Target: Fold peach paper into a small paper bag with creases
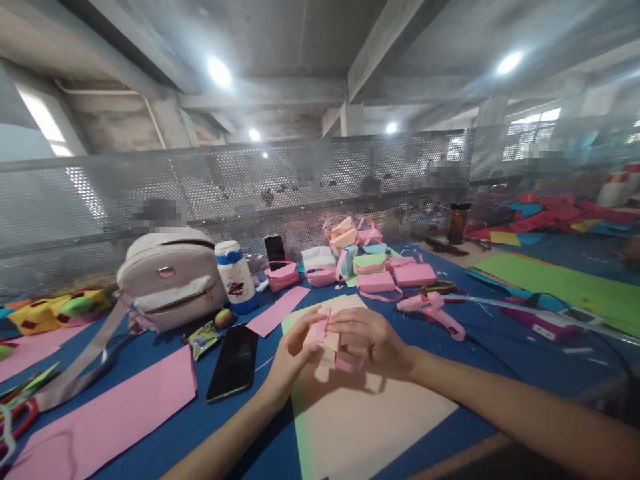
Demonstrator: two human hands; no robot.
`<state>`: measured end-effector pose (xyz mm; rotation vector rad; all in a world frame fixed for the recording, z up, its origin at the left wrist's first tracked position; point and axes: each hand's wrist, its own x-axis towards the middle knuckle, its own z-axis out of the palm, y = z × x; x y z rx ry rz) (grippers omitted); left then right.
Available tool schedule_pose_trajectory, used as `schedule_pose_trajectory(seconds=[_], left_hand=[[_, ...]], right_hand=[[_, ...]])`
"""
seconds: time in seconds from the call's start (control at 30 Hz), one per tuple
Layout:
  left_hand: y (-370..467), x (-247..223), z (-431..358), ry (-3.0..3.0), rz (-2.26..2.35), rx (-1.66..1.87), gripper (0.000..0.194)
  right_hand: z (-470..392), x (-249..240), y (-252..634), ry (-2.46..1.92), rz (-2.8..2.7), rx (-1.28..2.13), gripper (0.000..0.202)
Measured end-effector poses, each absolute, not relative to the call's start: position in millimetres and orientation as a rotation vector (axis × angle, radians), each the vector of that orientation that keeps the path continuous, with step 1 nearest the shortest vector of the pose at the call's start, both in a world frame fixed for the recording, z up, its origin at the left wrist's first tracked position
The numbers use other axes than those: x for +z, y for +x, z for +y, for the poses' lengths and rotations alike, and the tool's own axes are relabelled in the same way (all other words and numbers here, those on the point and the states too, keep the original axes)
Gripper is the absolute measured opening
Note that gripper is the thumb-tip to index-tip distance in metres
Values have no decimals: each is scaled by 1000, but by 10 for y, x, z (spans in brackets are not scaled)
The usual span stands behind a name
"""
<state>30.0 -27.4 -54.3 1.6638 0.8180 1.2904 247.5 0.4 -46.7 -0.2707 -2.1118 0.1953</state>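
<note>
Between my two hands is a small folded paper box [329, 343], peach with pink strips, held above a peach sheet [370, 420]. My left hand [299, 341] is closed around its left side, with the thumb in front and fingers over the top. My right hand [377, 337] wraps its right side, fingers bent over the top edge; a pink paper strip hangs below. To the right of my right hand lies a pink hot glue gun [433, 310] with a small red light. A pink paper strip [278, 311] lies just beyond my left hand.
Several finished paper bags [375, 282] stand at the back by a perforated metal screen [310, 180]. Leftward are a black phone [233, 363], a white backpack [173, 277], a bottle [235, 277] and pink sheets [120, 413]. Green sheets [555, 287] and a purple case [537, 320] lie right.
</note>
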Motion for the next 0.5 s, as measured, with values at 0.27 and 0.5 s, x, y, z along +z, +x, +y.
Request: schedule_pose_trajectory(seconds=[0.27, 0.5], left_hand=[[295, -476, -306, 1753, 842, 1291, 50], [362, -420, -377, 1774, 684, 1234, 47]], right_hand=[[44, -514, 2473, -313, -2060, 197, 47], [95, -498, 2477, -267, -2120, 121, 37]])
